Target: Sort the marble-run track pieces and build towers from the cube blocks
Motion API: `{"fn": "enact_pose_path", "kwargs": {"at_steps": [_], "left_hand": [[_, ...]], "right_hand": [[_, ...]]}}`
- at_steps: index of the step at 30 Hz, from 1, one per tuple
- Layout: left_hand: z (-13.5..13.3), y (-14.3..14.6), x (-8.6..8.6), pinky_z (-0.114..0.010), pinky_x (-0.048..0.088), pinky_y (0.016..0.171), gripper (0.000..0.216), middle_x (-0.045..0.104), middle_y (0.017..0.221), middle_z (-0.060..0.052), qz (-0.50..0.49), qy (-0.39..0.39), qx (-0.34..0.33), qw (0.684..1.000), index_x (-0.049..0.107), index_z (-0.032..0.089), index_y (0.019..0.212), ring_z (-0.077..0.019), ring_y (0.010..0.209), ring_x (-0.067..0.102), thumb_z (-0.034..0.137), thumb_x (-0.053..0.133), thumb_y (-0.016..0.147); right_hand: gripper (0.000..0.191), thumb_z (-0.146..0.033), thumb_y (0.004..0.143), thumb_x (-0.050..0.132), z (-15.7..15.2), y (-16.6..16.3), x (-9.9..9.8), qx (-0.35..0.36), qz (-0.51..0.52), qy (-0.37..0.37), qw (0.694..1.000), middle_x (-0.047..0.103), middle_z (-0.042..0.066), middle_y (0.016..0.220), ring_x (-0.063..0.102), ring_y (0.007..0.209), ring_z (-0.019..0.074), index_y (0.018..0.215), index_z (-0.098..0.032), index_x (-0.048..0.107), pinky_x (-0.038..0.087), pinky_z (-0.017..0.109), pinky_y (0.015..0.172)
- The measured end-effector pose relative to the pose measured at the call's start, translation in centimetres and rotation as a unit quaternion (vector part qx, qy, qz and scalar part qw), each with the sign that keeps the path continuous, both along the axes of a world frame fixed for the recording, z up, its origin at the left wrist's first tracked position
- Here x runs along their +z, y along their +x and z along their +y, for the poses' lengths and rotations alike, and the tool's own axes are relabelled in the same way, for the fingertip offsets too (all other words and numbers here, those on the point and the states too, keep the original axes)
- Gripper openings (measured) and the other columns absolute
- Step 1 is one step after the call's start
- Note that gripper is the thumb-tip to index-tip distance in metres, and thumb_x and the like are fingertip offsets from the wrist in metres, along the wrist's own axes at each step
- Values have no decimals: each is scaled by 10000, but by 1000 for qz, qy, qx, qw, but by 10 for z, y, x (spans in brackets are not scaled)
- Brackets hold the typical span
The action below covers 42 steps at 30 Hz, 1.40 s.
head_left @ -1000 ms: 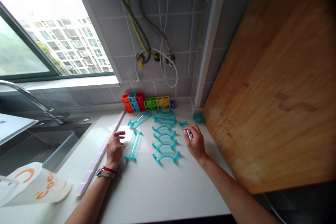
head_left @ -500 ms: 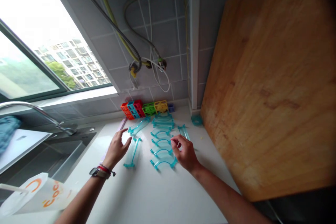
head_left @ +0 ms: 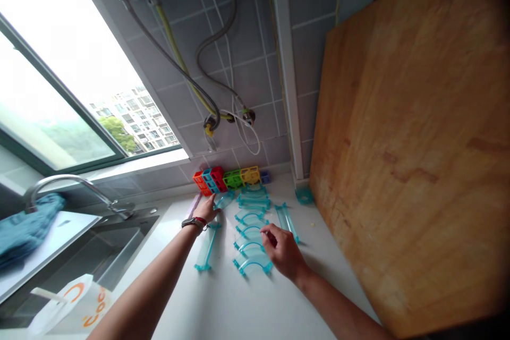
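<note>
Clear teal plastic toy track pieces lie on the white counter. Several curved track pieces (head_left: 252, 264) form a column in the middle. A straight track piece (head_left: 207, 247) lies to their left, another straight track piece (head_left: 287, 223) to their right. My left hand (head_left: 206, 209) is stretched out at a teal track piece (head_left: 225, 200) at the back left, thumb apart from the fingers; whether it touches the piece is unclear. My right hand (head_left: 282, 248) hovers by the right ends of the curved pieces, fingers curled in, with nothing visible in them.
A row of coloured block frames (head_left: 231, 178) stands against the tiled wall. A teal piece (head_left: 304, 195) sits near the large wooden board (head_left: 398, 159) on the right. On the left are a sink with a faucet (head_left: 79, 183), a blue cloth (head_left: 34, 228) and a drink cup (head_left: 75, 305) with a straw.
My left hand has reached forward to the teal track piece at the back left. My right hand stays beside the curved pieces, still curled. The camera view has tilted up.
</note>
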<state>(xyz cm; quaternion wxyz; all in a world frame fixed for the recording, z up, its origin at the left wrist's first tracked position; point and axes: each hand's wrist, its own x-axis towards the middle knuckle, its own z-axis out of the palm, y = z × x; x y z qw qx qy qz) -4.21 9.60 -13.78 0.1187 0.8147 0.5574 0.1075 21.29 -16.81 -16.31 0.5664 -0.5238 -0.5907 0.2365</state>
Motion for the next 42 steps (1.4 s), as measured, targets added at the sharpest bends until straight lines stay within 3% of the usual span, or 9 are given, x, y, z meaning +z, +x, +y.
{"fn": "enact_pose_path", "kwargs": {"at_steps": [7,10,15,19,23,28,30,35,42], "left_hand": [[-6,1,25,-477,557,965,326,693,1196,-102,-21,6,28,999,664,150,1186,-245,1064,678,369,700,947],[-29,-9,46,-474,554,959,381,729,1104,-113,-68,22,42,997,657,154,1115,-266,973,707,392,779,844],[-133,-10,65,-388,593,916,503,722,1215,-120,-196,15,13,980,591,187,1164,-271,1085,720,589,673,872],[-232,23,51,-357,599,885,438,739,1212,-148,-404,-155,-11,902,653,188,1145,-279,1057,732,451,799,827],[-279,54,30,-322,600,826,470,737,1181,-126,-488,-233,-4,841,602,218,1188,-234,967,739,378,838,815],[-287,61,26,-298,594,791,479,703,1183,-110,-500,-245,26,830,601,209,1171,-238,984,730,370,854,799],[-287,58,27,-300,602,770,446,694,1156,-98,-490,-244,21,837,613,203,1124,-244,989,721,364,859,788],[-287,48,33,-262,564,536,370,632,909,-1,-492,-204,47,845,584,214,996,-137,647,635,427,820,806],[-272,1,43,-216,452,454,670,626,834,20,-437,-70,161,882,583,225,1217,-119,560,559,564,854,706]], "right_hand": [[166,-257,980,524,0,-1,1,2,1,10,1000,618,-16,680,575,606,149,965,-202,680,424,254,614],[162,-253,981,529,0,0,4,0,4,15,1000,612,-15,683,571,618,148,970,-201,682,423,256,622],[161,-292,980,576,-5,-1,16,25,26,17,999,660,14,793,592,700,155,993,-198,706,453,267,676],[365,-468,907,717,-10,-5,17,138,58,10,989,678,42,948,605,780,168,1164,-209,719,480,281,702],[448,-570,864,739,-10,-7,11,245,163,-89,952,643,20,871,564,698,142,1109,-195,726,460,266,640],[341,-512,819,785,-10,-6,15,263,210,-107,935,634,29,976,604,840,168,875,-182,714,462,272,714],[304,-471,823,778,-11,-6,17,270,210,-122,932,637,15,874,589,766,153,849,-178,705,441,261,668],[324,-459,832,744,-11,-6,22,290,289,-146,901,664,16,705,604,610,142,753,-162,641,458,272,617],[429,-563,804,784,1,13,23,52,392,-96,914,611,-46,633,557,517,113,893,-201,571,438,229,512]]}}
